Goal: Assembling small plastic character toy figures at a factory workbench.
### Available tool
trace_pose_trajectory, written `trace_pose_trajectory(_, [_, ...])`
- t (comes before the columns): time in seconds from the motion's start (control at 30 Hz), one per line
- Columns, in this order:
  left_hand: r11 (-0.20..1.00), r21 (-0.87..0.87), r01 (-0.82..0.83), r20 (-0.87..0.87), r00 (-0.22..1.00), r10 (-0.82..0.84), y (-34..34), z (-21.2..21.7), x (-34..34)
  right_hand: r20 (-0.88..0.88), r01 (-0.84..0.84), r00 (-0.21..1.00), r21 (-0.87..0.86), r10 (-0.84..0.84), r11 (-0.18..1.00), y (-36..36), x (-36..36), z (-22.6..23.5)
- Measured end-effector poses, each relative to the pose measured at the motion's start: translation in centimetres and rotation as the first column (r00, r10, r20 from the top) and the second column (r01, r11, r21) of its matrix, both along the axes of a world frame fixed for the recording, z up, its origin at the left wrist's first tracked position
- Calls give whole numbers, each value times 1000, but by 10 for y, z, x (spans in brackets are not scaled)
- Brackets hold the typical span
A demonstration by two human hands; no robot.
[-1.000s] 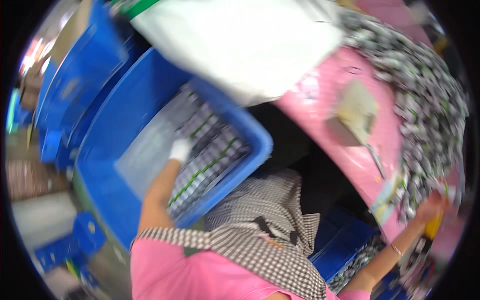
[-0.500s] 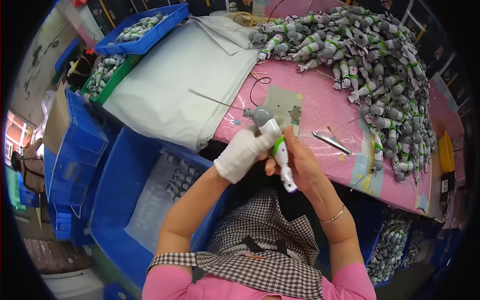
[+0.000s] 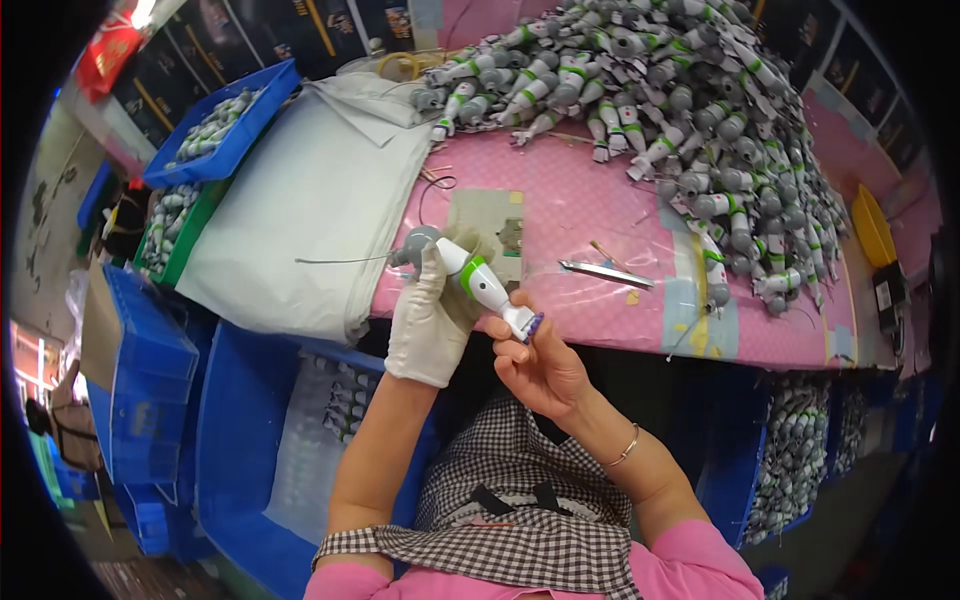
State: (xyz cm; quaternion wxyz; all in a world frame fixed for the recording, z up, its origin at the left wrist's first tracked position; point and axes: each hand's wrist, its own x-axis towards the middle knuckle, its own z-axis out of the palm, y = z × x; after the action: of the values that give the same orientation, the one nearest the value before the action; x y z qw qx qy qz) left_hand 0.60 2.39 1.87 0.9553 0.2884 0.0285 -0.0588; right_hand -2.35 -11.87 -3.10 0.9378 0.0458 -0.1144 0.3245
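A white toy arm (image 3: pixel 484 284) with a green band, a grey ball at its upper end and a purple-edged tip slants across in front of me. A thin grey strand sticks out leftward from the ball. My left hand (image 3: pixel 424 330), in a white glove, is closed around the ball end, its thumb on the joint. At the lower tip, the bare fingers of my right hand (image 3: pixel 545 368) pinch the toy's small hand. Behind the toy arm, a flat grey-beige plate (image 3: pixel 490 215) lies on the pink tabletop (image 3: pixel 590 200).
Metal tweezers (image 3: pixel 608 274) lie right of my hands. A large heap of similar toy arms (image 3: pixel 690 130) covers the far right. White sheets (image 3: pixel 290 220) lie at left, near a blue tray (image 3: pixel 225 130) and a green bin (image 3: pixel 180 250). A big blue bin (image 3: pixel 235 430) stands below left.
My view has shifted to the right. My left hand has turned more upright around the ball end, and my right hand has slid down from the toy arm's middle to its tip.
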Motion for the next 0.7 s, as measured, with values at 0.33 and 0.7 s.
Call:
trace_pose_trajectory(0.33, [731, 622, -281, 201, 960, 197, 6, 20, 6, 826, 725, 541, -364, 155, -585, -103, 62, 24])
trace_pose_trajectory(0.7, [347, 931, -113, 158, 982, -105, -2, -5, 0, 952, 909, 294, -252, 84, -333, -50, 61, 39])
